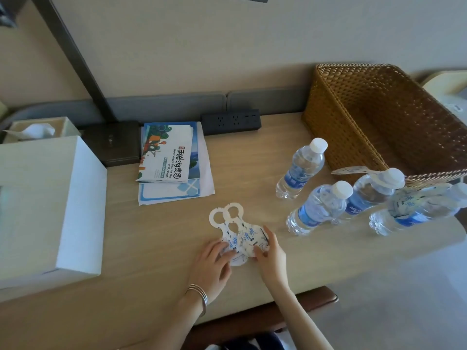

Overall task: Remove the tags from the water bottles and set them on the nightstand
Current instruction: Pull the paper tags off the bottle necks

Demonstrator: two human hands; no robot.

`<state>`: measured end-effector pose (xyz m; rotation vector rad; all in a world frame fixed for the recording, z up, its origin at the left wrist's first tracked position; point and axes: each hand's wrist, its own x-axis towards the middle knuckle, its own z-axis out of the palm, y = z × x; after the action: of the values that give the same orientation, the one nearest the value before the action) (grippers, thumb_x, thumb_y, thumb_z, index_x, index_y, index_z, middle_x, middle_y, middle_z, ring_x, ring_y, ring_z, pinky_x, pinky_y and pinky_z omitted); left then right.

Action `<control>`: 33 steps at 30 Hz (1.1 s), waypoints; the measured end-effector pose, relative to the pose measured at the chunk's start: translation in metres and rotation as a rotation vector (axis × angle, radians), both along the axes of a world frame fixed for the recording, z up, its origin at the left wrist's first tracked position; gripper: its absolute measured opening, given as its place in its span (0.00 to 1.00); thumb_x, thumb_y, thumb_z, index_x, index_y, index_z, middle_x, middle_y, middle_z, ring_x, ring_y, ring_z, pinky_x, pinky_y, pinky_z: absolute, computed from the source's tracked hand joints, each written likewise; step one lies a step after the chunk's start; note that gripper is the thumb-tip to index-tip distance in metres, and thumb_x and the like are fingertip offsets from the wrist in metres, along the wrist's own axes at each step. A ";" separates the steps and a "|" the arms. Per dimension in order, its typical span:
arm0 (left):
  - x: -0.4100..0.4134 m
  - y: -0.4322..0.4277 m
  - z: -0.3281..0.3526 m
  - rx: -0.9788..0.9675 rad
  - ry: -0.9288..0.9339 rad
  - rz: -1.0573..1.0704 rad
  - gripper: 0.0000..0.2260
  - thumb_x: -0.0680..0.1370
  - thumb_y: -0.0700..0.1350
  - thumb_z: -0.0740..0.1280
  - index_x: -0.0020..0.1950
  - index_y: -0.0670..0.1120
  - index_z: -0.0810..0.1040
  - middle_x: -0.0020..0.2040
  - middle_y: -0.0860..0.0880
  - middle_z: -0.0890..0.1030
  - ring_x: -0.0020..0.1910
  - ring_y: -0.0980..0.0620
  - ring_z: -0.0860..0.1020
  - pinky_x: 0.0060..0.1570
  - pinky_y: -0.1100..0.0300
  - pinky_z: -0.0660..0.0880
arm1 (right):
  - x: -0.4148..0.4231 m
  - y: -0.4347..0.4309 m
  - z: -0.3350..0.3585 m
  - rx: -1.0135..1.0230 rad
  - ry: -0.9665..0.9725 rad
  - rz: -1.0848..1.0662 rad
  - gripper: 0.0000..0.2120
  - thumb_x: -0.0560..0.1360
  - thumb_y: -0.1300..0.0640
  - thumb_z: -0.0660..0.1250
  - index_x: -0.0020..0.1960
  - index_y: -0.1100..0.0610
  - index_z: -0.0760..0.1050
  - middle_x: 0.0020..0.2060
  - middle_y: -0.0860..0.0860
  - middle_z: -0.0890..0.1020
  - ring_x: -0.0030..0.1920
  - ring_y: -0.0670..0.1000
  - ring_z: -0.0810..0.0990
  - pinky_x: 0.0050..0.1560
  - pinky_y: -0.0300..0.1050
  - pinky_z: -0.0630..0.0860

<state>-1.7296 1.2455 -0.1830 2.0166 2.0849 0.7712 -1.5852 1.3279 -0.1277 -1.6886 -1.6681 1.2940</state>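
Note:
Two white paper tags (235,228) with ring tops and blue print lie overlapping on the wooden tabletop (156,236). My left hand (214,263) and my right hand (271,256) both rest fingertips on their lower ends, pressing them flat. To the right stand several clear water bottles. The far one (300,169) and the near one (318,208) have bare white caps. A third (371,190) carries a tag around its neck, and a fourth (417,210) at the right edge has a tag hanging on it.
A woven basket (336,137) stands at the back right. Brochures (169,160), a black power strip (231,121), a dark box (112,144), a tissue box (40,130) and a large white box (50,208) fill the left and back. A brown chair edge (303,309) shows below.

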 end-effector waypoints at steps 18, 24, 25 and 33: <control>0.002 0.000 -0.001 0.017 -0.112 -0.035 0.13 0.73 0.41 0.68 0.57 0.48 0.80 0.61 0.46 0.77 0.58 0.45 0.76 0.56 0.53 0.75 | -0.011 -0.002 -0.009 0.201 -0.397 0.181 0.15 0.73 0.53 0.68 0.59 0.49 0.74 0.51 0.47 0.75 0.48 0.48 0.77 0.42 0.43 0.75; 0.008 0.002 -0.009 -0.016 0.059 -0.107 0.15 0.77 0.47 0.57 0.62 0.52 0.77 0.68 0.51 0.72 0.70 0.49 0.66 0.69 0.49 0.59 | 0.044 0.025 0.030 0.649 -0.172 -0.442 0.26 0.64 0.60 0.77 0.58 0.58 0.68 0.52 0.55 0.72 0.54 0.56 0.71 0.49 0.58 0.75; 0.008 0.002 -0.009 -0.028 0.079 -0.114 0.16 0.78 0.47 0.56 0.63 0.52 0.76 0.69 0.51 0.72 0.70 0.48 0.66 0.69 0.48 0.58 | 0.054 0.032 0.036 0.676 -0.108 -0.469 0.30 0.63 0.62 0.77 0.60 0.58 0.66 0.55 0.55 0.70 0.56 0.56 0.70 0.53 0.57 0.75; 0.008 0.000 0.000 -0.144 0.126 -0.128 0.22 0.81 0.51 0.45 0.65 0.51 0.75 0.70 0.50 0.70 0.70 0.48 0.65 0.68 0.45 0.59 | 0.048 0.073 0.052 0.475 0.241 -0.287 0.44 0.66 0.63 0.76 0.64 0.29 0.55 0.67 0.44 0.68 0.63 0.47 0.74 0.57 0.48 0.76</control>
<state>-1.7219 1.2458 -0.1832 2.1438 1.9868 0.4710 -1.5368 1.4010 -0.0757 -1.3636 -1.3920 0.8435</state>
